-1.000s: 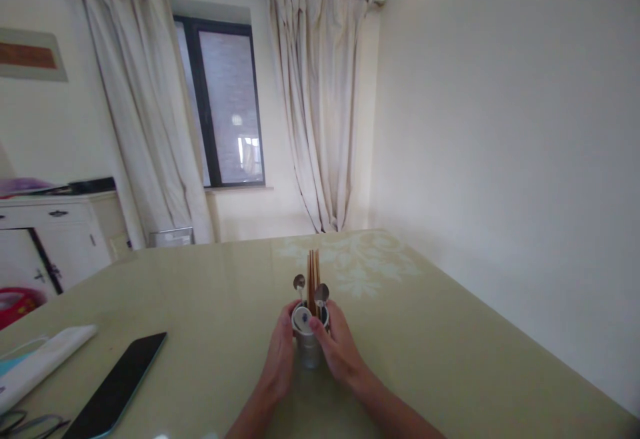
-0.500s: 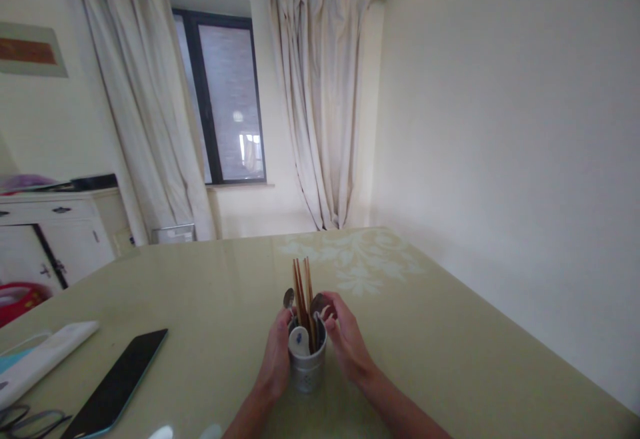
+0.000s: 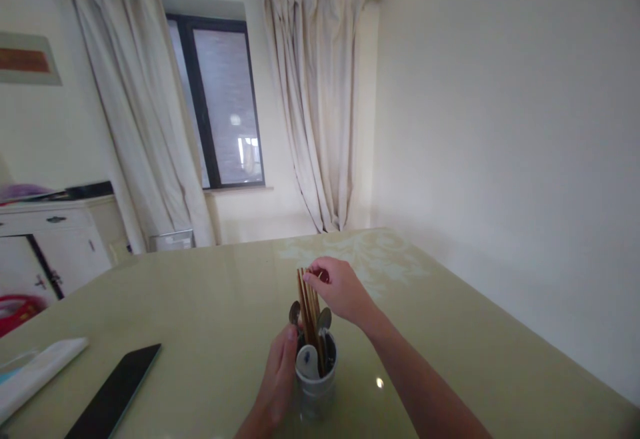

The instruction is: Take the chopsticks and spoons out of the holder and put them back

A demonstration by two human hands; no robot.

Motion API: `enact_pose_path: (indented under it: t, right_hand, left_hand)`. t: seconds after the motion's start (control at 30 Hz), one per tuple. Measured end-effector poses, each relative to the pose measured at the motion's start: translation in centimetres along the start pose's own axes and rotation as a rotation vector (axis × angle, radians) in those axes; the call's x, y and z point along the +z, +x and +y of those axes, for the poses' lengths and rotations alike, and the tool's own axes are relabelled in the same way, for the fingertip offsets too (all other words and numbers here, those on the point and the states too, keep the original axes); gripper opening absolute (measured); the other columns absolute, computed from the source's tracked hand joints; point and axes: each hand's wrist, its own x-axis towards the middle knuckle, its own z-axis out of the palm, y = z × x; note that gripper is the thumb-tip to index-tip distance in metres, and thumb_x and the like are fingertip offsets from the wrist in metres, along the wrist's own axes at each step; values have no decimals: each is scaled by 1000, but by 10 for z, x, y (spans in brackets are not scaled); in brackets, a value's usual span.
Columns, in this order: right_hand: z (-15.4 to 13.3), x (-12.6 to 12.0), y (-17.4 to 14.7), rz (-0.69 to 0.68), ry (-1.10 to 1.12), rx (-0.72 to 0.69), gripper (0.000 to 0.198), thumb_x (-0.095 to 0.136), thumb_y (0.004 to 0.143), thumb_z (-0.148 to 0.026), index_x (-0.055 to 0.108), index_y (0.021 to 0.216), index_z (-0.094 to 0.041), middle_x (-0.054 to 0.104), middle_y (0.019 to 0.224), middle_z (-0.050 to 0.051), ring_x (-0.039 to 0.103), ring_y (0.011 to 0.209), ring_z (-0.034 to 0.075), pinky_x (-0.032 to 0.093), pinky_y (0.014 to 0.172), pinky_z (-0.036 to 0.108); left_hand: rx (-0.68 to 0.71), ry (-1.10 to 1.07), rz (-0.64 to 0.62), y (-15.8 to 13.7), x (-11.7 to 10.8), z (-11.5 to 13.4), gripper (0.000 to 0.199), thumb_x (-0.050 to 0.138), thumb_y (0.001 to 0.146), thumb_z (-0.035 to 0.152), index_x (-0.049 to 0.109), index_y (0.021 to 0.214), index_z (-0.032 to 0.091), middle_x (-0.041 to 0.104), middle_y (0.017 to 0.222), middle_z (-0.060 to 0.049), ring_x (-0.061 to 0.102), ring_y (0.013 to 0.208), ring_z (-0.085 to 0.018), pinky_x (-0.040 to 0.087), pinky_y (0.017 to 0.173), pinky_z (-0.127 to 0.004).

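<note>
A pale grey utensil cup (image 3: 318,389) stands upright on the table, holding wooden chopsticks (image 3: 306,309), metal spoons and a white ceramic spoon (image 3: 307,361) with a small blue mark. My left hand (image 3: 280,365) wraps the cup's left side, thumb up at the rim beside a metal spoon (image 3: 295,312). At the chopsticks' upper ends is my right hand (image 3: 337,285), its thumb and fingers closed in a pinch on them. Another metal spoon (image 3: 325,319) leans to the right, just beneath that hand. The left fingers are mostly hidden behind the cup.
A black phone-like slab (image 3: 117,392) and a long white object (image 3: 43,369) lie on the table (image 3: 210,319) at left. A wall (image 3: 510,159) runs along the right side. Behind are curtains (image 3: 313,92), a window (image 3: 227,102) and a white cabinet (image 3: 75,239).
My right hand has risen from the metal spoon at the cup's right rim to the tops of the chopsticks. My left hand stays at the cup. The view has shifted slightly.
</note>
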Motion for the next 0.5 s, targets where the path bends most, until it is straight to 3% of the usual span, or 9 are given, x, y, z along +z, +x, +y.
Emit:
enact_pose_path:
  t: [0.13, 0.27, 0.4, 0.5]
  right_hand:
    - [-3, -7, 0, -57, -51, 44, 16, 77, 92, -27, 75, 79, -17, 72, 73, 1, 59, 66, 15, 37, 64, 27]
    - [4, -4, 2, -150, -21, 114, 31, 83, 87, -39, 70, 71, -17, 67, 67, -2, 55, 62, 14, 35, 61, 26]
    - [11, 3, 5, -272, 78, 92, 33, 76, 92, -33, 67, 65, -17, 53, 55, -6, 49, 56, 12, 30, 56, 25]
    - [8, 0, 5, -212, 102, 35, 32, 69, 97, -30, 68, 67, -17, 56, 57, -5, 53, 59, 13, 32, 58, 26]
  left_hand:
    - [-27, 9, 28, -3, -2, -3, 76, 43, 96, 81, 80, 108, 16, 80, 108, -12, 69, 104, -31, 54, 98, -42]
    - [-30, 40, 72, -8, -3, 0, 74, 45, 95, 82, 81, 109, 19, 80, 115, -11, 67, 112, -33, 55, 101, -44]
    - [-52, 68, 40, -9, -4, 2, 75, 46, 93, 83, 81, 108, 19, 80, 116, -11, 67, 115, -35, 52, 107, -47]
    - [-68, 38, 39, -10, -4, 4, 77, 49, 90, 85, 80, 115, 18, 78, 123, -13, 65, 124, -36, 48, 114, -48]
